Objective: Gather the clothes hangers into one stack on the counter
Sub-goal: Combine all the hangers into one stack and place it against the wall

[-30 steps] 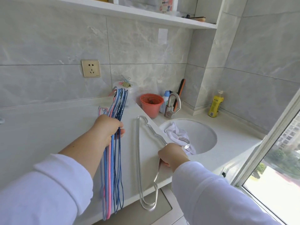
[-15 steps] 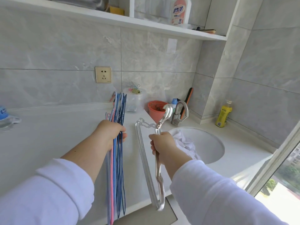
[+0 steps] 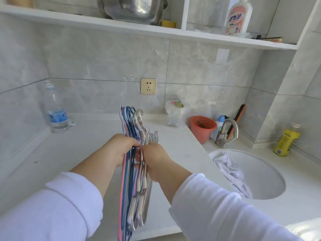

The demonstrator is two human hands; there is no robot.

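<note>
While the water bottle (image 3: pixel 56 112) stands far left of the sink (image 3: pixel 271 192), the left hand (image 3: pixel 119 148) clamps the blue and pink wire hangers (image 3: pixel 125 171) above the counter (image 3: pixel 73 153). Pressed against them, the silver hanger (image 3: pixel 141 193) sits pinched in the right hand (image 3: pixel 154 159), left of the sink, where a white cloth (image 3: pixel 231 173) lies.

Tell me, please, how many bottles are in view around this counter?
4, perhaps more hidden: a clear water bottle on the counter at left, a pink-labelled bottle on the shelf, a blue-capped bottle behind the tap, and a yellow bottle at far right.
</note>
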